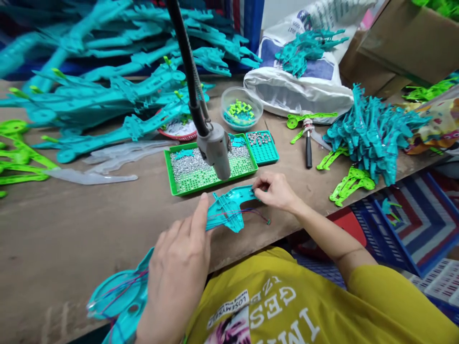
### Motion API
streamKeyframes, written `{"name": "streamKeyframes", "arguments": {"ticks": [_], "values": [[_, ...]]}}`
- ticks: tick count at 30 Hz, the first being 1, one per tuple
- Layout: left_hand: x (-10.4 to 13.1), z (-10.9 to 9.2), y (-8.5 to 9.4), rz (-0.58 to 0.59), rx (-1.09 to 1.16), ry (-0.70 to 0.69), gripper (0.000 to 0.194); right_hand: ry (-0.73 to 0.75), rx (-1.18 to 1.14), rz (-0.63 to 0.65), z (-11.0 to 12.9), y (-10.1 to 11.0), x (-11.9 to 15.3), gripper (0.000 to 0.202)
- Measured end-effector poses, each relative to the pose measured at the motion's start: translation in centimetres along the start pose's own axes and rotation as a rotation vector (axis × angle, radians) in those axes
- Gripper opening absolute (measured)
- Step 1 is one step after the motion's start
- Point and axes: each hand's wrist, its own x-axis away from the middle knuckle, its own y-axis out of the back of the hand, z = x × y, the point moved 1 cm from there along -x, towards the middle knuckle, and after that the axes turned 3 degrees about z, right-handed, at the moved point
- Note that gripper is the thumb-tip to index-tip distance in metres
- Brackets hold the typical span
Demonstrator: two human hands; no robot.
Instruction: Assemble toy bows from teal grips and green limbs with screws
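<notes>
A long teal plastic shell [229, 210] with thin red and blue wires lies across the table's front edge. My left hand [181, 253] is wrapped over its middle, with the thumb and index finger along the upper side. A broader teal section with a round disc [120, 291] and more wires shows beyond this hand; the join between them is hidden under the palm. My right hand [274, 191] is pinched closed at the shell's far right end, and anything between its fingertips is too small to make out. A loose wire end [268, 221] hangs beside the shell.
A grey-tipped tool on a black cable [215, 153] hangs over a green tray [211, 184] of small metal parts. Behind stand a teal tray [265, 155] and a clear bowl [241, 125]. Teal shells [129, 95] pile left; more teal parts [373, 129] heap right, near a black-handled tool [308, 150].
</notes>
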Motion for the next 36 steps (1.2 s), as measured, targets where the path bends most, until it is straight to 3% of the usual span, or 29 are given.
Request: {"name": "streamKeyframes", "arguments": {"ticks": [2,5,10,13,20,23,30,33,36], "values": [[0.1,0.2,-0.1,0.007,0.017,0.021,0.058,0.077,0.022,-0.017,-1.2,1.0,-1.8,0.016],[0.2,0.3,-0.3,-0.011,0.021,0.025,0.057,0.118,0.228,-0.163,-3.9,2.7,-6.2,0.029],[0.3,-0.1,-0.3,0.033,-0.031,0.047,0.054,0.061,0.623,0.001,-7.8,3.4,-11.8,0.034],[0.2,-0.3,-0.2,0.062,-0.056,0.06,0.053,0.065,0.696,-0.021,-8.5,2.9,-11.9,0.032],[0.2,-0.1,-0.5,0.06,-0.046,0.056,0.051,0.151,0.436,-0.264,-8.4,3.2,-9.2,0.029],[0.2,-0.2,-0.6,0.052,-0.047,0.053,0.051,0.089,0.491,-0.201,-8.6,3.6,-9.6,0.035],[0.2,0.0,-0.7,0.009,-0.087,0.026,0.048,0.039,0.859,-0.004,-8.2,2.7,-11.5,0.032],[0.2,0.1,-0.9,0.004,-0.099,0.019,0.048,0.029,0.857,0.002,-8.1,2.7,-12.3,0.032],[0.2,0.1,-0.9,0.016,-0.088,0.023,0.048,-0.025,0.661,-0.076,-7.5,3.2,-12.1,0.026]]}}
